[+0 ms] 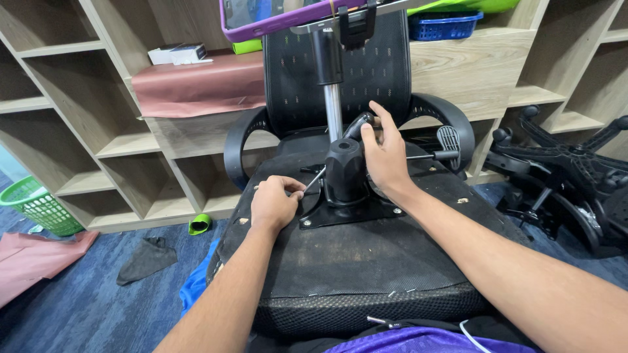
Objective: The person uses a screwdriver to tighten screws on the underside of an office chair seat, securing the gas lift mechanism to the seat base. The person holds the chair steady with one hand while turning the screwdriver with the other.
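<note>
Upturned black office chair seat [366, 261] across lap, black metal tilt mechanism [345, 180] bolted at centre. Left hand [275, 202] pinching thin metal key [314, 179] at mechanism base. Right hand [386, 153] wrapped round mechanism top, fingers curled. Risk: key slips from bolt, knuckles strike plate; seat may rock.

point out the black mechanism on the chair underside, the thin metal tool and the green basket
black mechanism [344, 171], head view, on its rounded housing
thin metal tool [316, 179], head view, mid-shaft, just beyond the left hand [275, 204]
green basket [38, 208], head view, on its mesh side wall
</note>
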